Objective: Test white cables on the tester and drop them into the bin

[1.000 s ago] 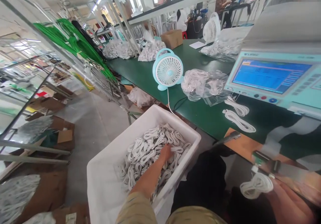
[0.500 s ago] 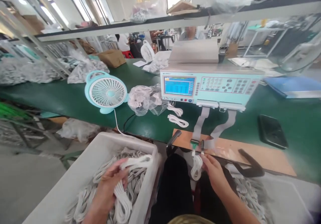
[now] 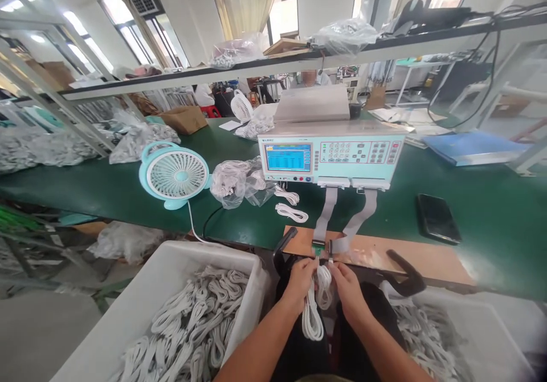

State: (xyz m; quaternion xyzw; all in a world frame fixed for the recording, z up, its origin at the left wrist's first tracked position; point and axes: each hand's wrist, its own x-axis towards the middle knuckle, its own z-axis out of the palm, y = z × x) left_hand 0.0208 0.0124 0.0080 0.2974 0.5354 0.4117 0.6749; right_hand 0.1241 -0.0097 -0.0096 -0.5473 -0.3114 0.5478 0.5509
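Note:
At the bench edge, my left hand point(image 3: 300, 284) is closed in a pinch at the top end of a white cable bundle point(image 3: 312, 320), which hangs below it. Close beside it, my right hand point(image 3: 346, 291) pinches the end of a second coiled white cable point(image 3: 325, 286). Both sets of fingertips are just below a green connector board point(image 3: 318, 251) and a dark connector point(image 3: 330, 249), each on a grey ribbon cable. My fingers hide whether the plugs are seated. The ribbons run up to a cable tester point(image 3: 331, 159) with a lit blue screen.
A white bin point(image 3: 254, 282) full of cable bundles stands at left; another bin point(image 3: 478, 308) with cables is at right. A blue fan point(image 3: 182, 175), bagged cables point(image 3: 233, 179), two loose coiled cables point(image 3: 291, 212) and a black phone point(image 3: 438, 218) lie on the green bench point(image 3: 248, 228).
My left hand has moved right from above the left bin to the connectors, bringing a cable bundle. My right hand stays at the connectors. The camera view has tilted up slightly.

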